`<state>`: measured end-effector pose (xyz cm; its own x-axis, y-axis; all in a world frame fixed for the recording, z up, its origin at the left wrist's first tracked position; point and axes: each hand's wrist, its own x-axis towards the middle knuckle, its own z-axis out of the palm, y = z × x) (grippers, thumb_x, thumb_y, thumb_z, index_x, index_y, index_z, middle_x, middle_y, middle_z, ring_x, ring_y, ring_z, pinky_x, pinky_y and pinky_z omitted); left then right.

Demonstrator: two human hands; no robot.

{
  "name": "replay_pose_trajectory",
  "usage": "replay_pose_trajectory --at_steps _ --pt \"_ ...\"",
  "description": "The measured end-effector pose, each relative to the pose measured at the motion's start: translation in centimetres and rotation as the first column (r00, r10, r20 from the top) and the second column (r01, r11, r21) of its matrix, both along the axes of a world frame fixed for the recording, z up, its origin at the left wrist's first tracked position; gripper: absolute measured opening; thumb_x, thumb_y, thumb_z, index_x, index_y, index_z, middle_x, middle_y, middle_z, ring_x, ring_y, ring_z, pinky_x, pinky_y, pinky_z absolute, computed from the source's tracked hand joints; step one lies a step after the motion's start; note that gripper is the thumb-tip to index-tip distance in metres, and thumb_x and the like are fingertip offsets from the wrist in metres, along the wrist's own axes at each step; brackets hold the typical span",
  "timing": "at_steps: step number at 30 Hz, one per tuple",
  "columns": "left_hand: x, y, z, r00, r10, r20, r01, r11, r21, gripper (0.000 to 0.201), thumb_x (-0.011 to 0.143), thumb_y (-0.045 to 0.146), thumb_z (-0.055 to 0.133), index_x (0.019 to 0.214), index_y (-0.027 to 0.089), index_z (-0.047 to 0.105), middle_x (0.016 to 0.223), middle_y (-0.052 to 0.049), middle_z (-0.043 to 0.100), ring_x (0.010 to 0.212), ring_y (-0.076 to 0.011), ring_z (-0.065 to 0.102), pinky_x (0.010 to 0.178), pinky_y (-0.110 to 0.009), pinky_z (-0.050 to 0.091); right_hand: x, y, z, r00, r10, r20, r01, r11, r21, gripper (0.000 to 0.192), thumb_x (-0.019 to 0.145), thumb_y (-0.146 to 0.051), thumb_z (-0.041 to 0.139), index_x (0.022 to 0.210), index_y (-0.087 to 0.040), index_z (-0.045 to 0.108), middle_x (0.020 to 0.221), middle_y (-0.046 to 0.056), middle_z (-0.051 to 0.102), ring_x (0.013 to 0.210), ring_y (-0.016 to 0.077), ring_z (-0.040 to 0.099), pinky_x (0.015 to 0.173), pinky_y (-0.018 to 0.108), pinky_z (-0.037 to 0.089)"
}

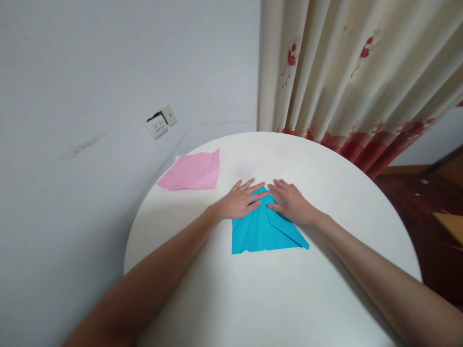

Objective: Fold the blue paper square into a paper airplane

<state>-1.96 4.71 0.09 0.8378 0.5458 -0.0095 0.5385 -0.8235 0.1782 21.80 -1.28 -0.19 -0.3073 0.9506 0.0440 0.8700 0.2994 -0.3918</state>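
Note:
A blue sheet of paper [262, 232], partly folded toward a point at its far end, lies flat in the middle of a round white table [275, 289]. My left hand [241, 198] presses flat on the paper's far left part, fingers spread. My right hand [292, 201] presses flat on the far right part, over a folded flap. The fingertips of both hands nearly meet at the paper's tip. Neither hand grips anything.
A creased pink sheet of paper [193, 172] lies at the table's far left edge. A wall with a socket [160, 122] stands behind on the left. A cream curtain with red print [354, 72] hangs at the back right, above dark wooden floor [427, 202].

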Motion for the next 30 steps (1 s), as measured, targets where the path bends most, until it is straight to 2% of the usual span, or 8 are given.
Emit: replay_pose_trajectory --at_steps 8,16,23,27,30 --pt "0.0 0.2 -0.5 1.000 0.027 0.010 -0.027 0.999 0.017 0.058 0.106 0.055 0.027 0.160 0.036 0.021 0.168 -0.001 0.022 0.156 -0.0297 0.013 0.123 -0.060 0.008 0.9 0.0 0.6 0.997 0.074 0.007 -0.072 0.990 -0.122 0.101 0.080 -0.069 0.068 0.161 -0.022 0.028 0.168 0.016 0.015 0.156 0.0339 0.008 0.124 0.058 0.010" --pt "0.1 0.1 -0.3 1.000 0.030 0.009 -0.030 0.999 0.021 0.055 0.106 0.054 0.030 0.159 0.038 0.027 0.167 -0.001 0.025 0.156 -0.0302 0.016 0.122 -0.061 0.011 2.3 -0.3 1.0 0.990 0.140 0.003 -0.136 0.968 -0.211 0.121 0.069 -0.068 0.078 0.163 -0.031 0.012 0.170 0.012 0.007 0.155 0.0360 0.001 0.123 0.062 0.005" --pt "0.2 -0.1 0.2 1.000 0.027 -0.003 -0.027 1.000 0.000 0.053 0.106 0.053 0.029 0.157 0.041 0.029 0.168 0.001 0.022 0.156 -0.0310 0.013 0.122 -0.061 0.008 2.9 -1.4 2.4 0.980 0.182 0.076 -0.150 0.937 -0.315 0.136 0.059 -0.065 0.086 0.163 -0.033 0.004 0.170 0.008 -0.003 0.154 0.0362 -0.008 0.122 0.063 -0.002" --pt "0.1 -0.1 0.2 1.000 0.023 -0.013 -0.023 1.000 -0.002 0.053 0.106 0.054 0.027 0.157 0.041 0.029 0.168 0.001 0.021 0.156 -0.0318 0.013 0.122 -0.062 0.008 2.5 -1.6 2.4 0.979 0.189 0.078 -0.161 0.946 -0.282 0.129 0.065 -0.070 0.081 0.163 -0.031 0.006 0.170 0.010 -0.002 0.154 0.0375 -0.006 0.122 0.065 0.001" --pt "0.1 0.0 -0.1 1.000 0.021 0.004 -0.021 1.000 0.010 0.054 0.106 0.054 0.027 0.158 0.040 0.027 0.168 0.001 0.022 0.156 -0.0307 0.013 0.123 -0.059 0.007 1.5 -1.4 1.7 0.987 0.140 0.085 -0.119 0.970 -0.210 0.100 0.085 -0.074 0.057 0.163 -0.028 0.014 0.170 0.012 0.004 0.155 0.0369 -0.002 0.121 0.066 0.004"
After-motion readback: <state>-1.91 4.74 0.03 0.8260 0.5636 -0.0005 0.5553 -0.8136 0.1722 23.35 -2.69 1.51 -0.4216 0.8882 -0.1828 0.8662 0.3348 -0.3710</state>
